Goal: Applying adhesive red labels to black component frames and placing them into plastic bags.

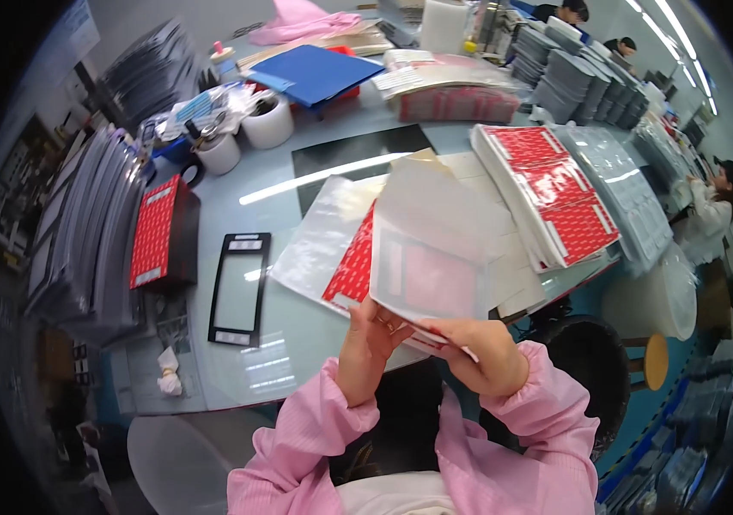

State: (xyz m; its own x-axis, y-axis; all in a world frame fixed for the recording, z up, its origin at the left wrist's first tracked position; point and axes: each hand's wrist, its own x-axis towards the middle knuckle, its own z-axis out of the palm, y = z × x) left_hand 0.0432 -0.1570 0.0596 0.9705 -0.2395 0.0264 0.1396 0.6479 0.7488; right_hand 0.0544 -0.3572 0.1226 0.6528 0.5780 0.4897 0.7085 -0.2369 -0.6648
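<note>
- Left hand (364,354) and right hand (488,360), in the head view, both grasp the pale sheet (431,249) by its near edge, right of the black frame (235,337).
- Right of the frame, a red sheet (351,268) and clear film (319,236) lie on the tabletop (302,335).
- Farther right of the frame is a red-topped stack (547,184).
- Progress, judged: this sheet seems mid-handling, not yet set down; what is finished or left in the stack, I cannot tell.

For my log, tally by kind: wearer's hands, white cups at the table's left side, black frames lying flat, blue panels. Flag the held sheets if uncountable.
Hands: 2, left hand and right hand
White cups: 2
Black frame: 1
Blue panel: 1
Total: 6
Held sheets overlap, so uncounted.
</note>
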